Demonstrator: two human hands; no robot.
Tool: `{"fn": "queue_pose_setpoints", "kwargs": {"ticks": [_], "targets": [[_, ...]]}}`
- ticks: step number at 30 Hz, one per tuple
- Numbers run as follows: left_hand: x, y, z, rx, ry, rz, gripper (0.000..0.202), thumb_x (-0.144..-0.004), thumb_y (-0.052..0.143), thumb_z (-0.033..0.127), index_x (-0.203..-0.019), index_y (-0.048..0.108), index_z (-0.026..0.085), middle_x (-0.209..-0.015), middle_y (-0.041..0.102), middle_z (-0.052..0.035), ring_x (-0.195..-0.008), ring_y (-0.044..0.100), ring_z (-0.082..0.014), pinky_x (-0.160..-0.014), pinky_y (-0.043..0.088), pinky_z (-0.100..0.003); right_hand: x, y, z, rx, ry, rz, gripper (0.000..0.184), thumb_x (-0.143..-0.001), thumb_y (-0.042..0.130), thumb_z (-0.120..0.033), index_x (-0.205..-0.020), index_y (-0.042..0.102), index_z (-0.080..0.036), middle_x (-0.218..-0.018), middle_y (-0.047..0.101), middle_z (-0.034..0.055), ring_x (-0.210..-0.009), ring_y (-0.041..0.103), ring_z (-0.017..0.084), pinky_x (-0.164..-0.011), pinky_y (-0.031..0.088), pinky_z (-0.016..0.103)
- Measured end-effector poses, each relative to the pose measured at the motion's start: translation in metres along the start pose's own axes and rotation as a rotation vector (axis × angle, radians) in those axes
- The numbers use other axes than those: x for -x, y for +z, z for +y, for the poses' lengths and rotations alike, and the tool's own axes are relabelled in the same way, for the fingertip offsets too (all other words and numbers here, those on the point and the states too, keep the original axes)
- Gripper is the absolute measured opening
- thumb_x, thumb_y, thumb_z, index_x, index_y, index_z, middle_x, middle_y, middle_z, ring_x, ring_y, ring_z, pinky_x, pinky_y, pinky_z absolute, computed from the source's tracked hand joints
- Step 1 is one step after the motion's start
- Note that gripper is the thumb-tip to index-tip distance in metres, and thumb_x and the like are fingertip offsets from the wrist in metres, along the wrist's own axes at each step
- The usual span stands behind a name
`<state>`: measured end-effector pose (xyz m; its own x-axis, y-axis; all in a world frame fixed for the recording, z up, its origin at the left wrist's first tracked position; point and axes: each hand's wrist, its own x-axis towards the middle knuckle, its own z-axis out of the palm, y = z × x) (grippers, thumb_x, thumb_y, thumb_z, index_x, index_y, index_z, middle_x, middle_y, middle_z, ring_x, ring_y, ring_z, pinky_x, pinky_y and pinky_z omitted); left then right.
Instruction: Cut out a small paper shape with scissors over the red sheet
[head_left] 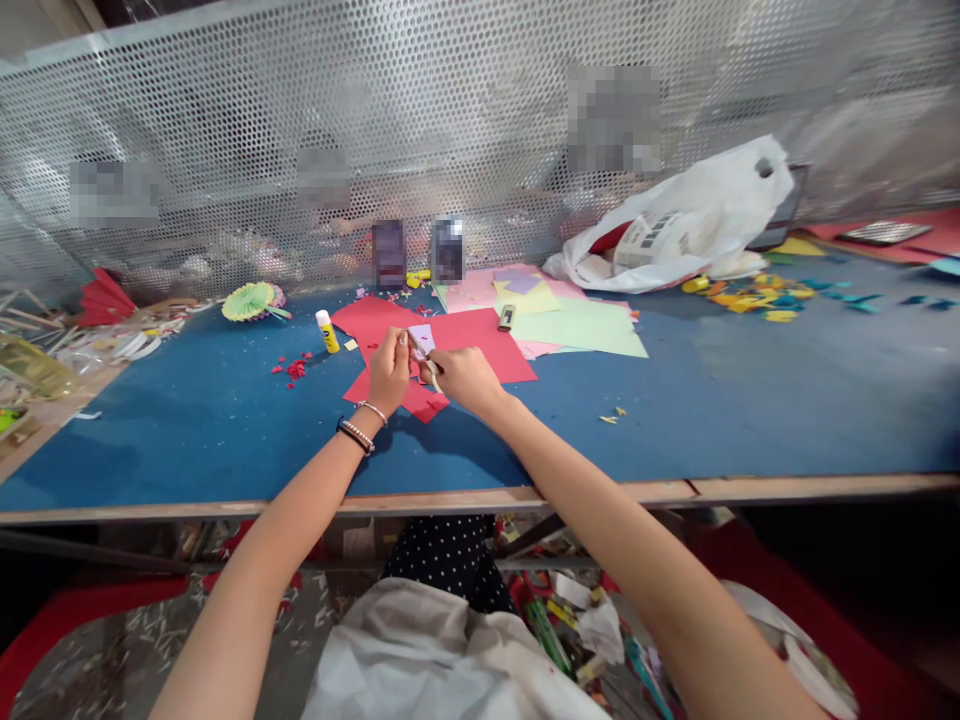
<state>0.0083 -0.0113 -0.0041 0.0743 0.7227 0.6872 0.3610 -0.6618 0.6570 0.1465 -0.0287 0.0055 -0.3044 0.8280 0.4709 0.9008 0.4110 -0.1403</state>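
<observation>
My left hand (388, 372) is closed in a pinch on a small pale purple piece of paper (421, 338), held just above red paper sheets (480, 340) on the blue table (225, 420). My right hand (466, 378) is closed on a thin tool (426, 360) that looks like small scissors, its tip at the purple piece. Both hands meet over the red sheets. Bracelets sit on my left wrist.
A glue stick (327, 331) stands left of the red sheets, with red scraps (294, 368) beside it. Pastel sheets (577, 325) and a small dark object (507, 317) lie behind. A white plastic bag (682, 235) rests far right, a folded paper fan (251, 300) far left. A perforated metal screen (450, 120) backs the table.
</observation>
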Motion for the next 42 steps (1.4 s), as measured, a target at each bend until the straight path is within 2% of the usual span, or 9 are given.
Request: {"fn": "queue_pose_setpoints", "kwargs": {"ticks": [10, 14, 17, 22, 25, 32, 36, 39, 42], "targets": [[0.0, 0.0, 0.003, 0.029, 0.014, -0.017, 0.038, -0.095, 0.028, 0.05, -0.075, 0.041, 0.02, -0.063, 0.048, 0.001, -0.054, 0.046, -0.0104, -0.056, 0.038, -0.025, 0.0, 0.0, 0.01, -0.1, 0.133, 0.042, 0.028, -0.088, 0.044, -0.032, -0.079, 0.065, -0.015, -0.069, 0.068, 0.0103, -0.061, 0.059, 0.018, -0.055, 0.028, 0.026], [-0.001, -0.001, 0.002, 0.014, 0.027, -0.036, 0.038, -0.095, 0.028, 0.049, -0.075, 0.042, 0.02, -0.065, 0.05, -0.0001, -0.059, 0.049, -0.0112, -0.058, 0.039, -0.025, -0.004, 0.003, 0.02, -0.16, 0.193, 0.108, 0.028, -0.088, 0.045, -0.036, -0.098, 0.061, -0.017, -0.086, 0.067, 0.0117, -0.083, 0.059, 0.024, -0.063, 0.037, 0.029], [-0.001, -0.001, 0.001, 0.012, 0.032, -0.051, 0.037, -0.095, 0.029, 0.05, -0.077, 0.043, 0.021, -0.067, 0.051, -0.0004, -0.06, 0.05, -0.0115, -0.058, 0.04, -0.025, -0.005, 0.014, 0.03, -0.187, 0.153, 0.144, 0.043, -0.083, 0.05, -0.034, -0.12, 0.051, -0.012, -0.11, 0.06, 0.0166, -0.105, 0.05, 0.031, -0.08, 0.041, 0.038], [-0.001, -0.001, -0.001, 0.009, 0.032, -0.072, 0.037, -0.095, 0.028, 0.049, -0.078, 0.044, 0.021, -0.066, 0.052, 0.0, -0.058, 0.049, -0.011, -0.057, 0.039, -0.024, -0.003, 0.036, 0.041, -0.166, 0.272, -0.094, 0.071, -0.078, 0.043, -0.026, -0.143, 0.02, -0.009, -0.14, 0.033, 0.0238, -0.122, 0.033, 0.04, -0.089, 0.036, 0.057], [-0.001, -0.002, -0.001, -0.021, 0.041, -0.091, 0.035, -0.096, 0.027, 0.047, -0.079, 0.044, 0.021, -0.067, 0.052, 0.0, -0.058, 0.049, -0.0112, -0.057, 0.038, -0.024, -0.001, 0.041, 0.041, -0.179, 0.221, -0.192, 0.073, -0.079, 0.04, -0.03, -0.146, 0.014, -0.012, -0.143, 0.031, 0.0219, -0.128, 0.028, 0.039, -0.093, 0.031, 0.062], [-0.002, -0.003, -0.001, -0.183, 0.038, -0.128, 0.03, -0.096, 0.027, 0.04, -0.081, 0.045, 0.02, -0.066, 0.052, 0.0, -0.057, 0.049, -0.0124, -0.057, 0.035, -0.025, -0.002, 0.028, 0.04, -0.109, 0.197, -0.126, 0.056, -0.085, 0.041, -0.037, -0.138, 0.038, -0.019, -0.133, 0.045, 0.0192, -0.126, 0.029, 0.037, -0.094, 0.025, 0.064], [-0.002, -0.001, -0.004, -0.244, 0.014, -0.195, 0.027, -0.096, 0.029, 0.033, -0.081, 0.046, 0.02, -0.065, 0.051, 0.0006, -0.057, 0.049, -0.0125, -0.057, 0.034, -0.025, -0.002, 0.023, 0.042, -0.113, 0.281, -0.086, 0.034, -0.086, 0.042, -0.032, -0.112, 0.061, -0.02, -0.114, 0.055, 0.0169, -0.115, 0.038, 0.034, -0.091, 0.028, 0.058], [-0.002, 0.0, -0.007, -0.267, -0.002, -0.244, 0.025, -0.096, 0.03, 0.03, -0.08, 0.047, 0.019, -0.066, 0.052, 0.0007, -0.058, 0.049, -0.0126, -0.058, 0.034, -0.025, -0.004, 0.023, 0.042, -0.141, 0.367, 0.015, 0.024, -0.085, 0.045, -0.029, -0.093, 0.065, -0.017, -0.105, 0.056, 0.0166, -0.107, 0.042, 0.033, -0.088, 0.031, 0.052], [-0.002, 0.001, -0.008, -0.298, -0.027, -0.265, 0.023, -0.095, 0.031, 0.028, -0.08, 0.046, 0.019, -0.065, 0.051, 0.0009, -0.058, 0.049, -0.0131, -0.058, 0.033, -0.025, -0.009, 0.017, 0.041, -0.322, 0.355, 0.155, 0.021, -0.085, 0.044, -0.029, -0.082, 0.06, -0.016, -0.096, 0.058, 0.013, -0.097, 0.049, 0.027, -0.084, 0.037, 0.044]]}}
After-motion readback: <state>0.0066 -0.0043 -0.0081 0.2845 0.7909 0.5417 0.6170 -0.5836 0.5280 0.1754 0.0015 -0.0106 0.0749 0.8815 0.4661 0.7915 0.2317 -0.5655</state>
